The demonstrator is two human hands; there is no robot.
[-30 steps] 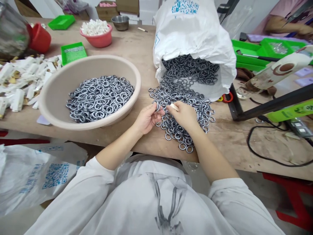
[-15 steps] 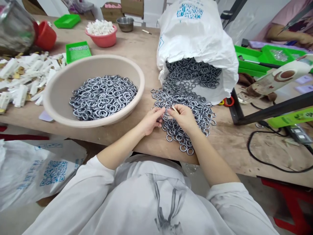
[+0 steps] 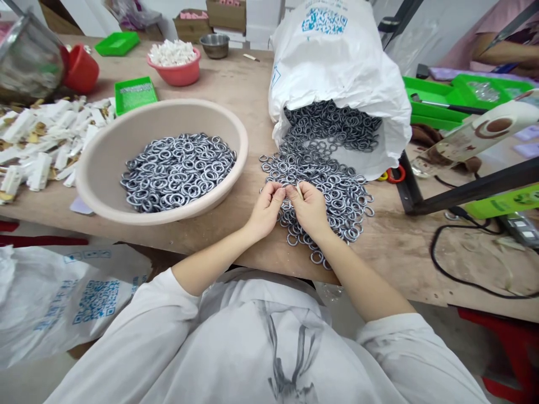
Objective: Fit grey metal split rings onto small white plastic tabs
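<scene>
A pile of grey metal rings (image 3: 337, 185) spills from a white sack (image 3: 337, 56) that lies on its side on the wooden table (image 3: 236, 90). Both my hands meet at the pile's near left edge. My left hand (image 3: 265, 212) has thumb and forefinger pinched on a ring that is mostly hidden. My right hand (image 3: 310, 209) holds a small pale stick (image 3: 298, 189) between its fingertips, right beside the left fingertips. To the left stands a wide beige bowl (image 3: 105, 151) partly filled with the same rings (image 3: 177, 168).
White plastic pieces (image 3: 42, 140) lie at far left, with a green tray (image 3: 135, 92) and a red bowl (image 3: 179, 73) of white bits behind. A black bar (image 3: 467, 191), cable (image 3: 463, 275) and green trays (image 3: 433, 95) lie to the right. Another person's arm (image 3: 501, 53) is at top right.
My left hand, which held a ring up clear of the table, has come down to the pile. Both hands now meet fingertip to fingertip. The view has shifted slightly.
</scene>
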